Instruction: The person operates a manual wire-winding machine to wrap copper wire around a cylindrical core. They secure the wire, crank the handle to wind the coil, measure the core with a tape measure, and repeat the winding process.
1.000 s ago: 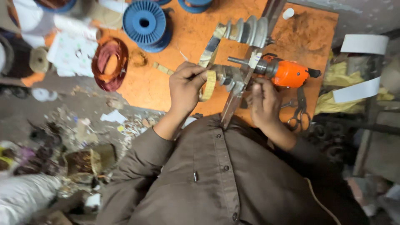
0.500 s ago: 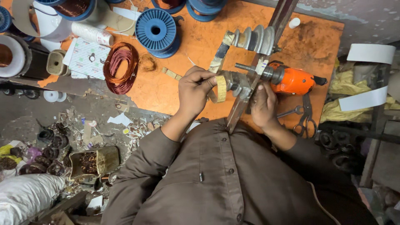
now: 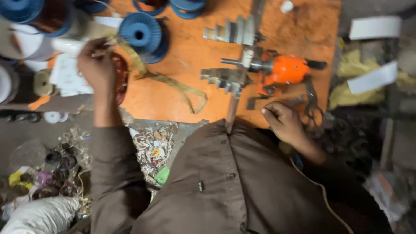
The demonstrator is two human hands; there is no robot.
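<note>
Nearest the person's brown shirt (image 3: 242, 182), the right hand (image 3: 284, 121) rests loosely curled at the near edge of the orange table (image 3: 173, 95), holding nothing, just beside dark scissors (image 3: 311, 106). Beyond it lies an orange drill (image 3: 284, 71) with a metal stepped pulley (image 3: 225, 80) on its shaft. Left of the drill, the left hand (image 3: 97, 63) pinches one end of a tan tape strip (image 3: 169, 84) trailing across the table, near a blue spool (image 3: 141, 32) and a coil of copper wire (image 3: 120, 78) partly hidden behind the hand.
</note>
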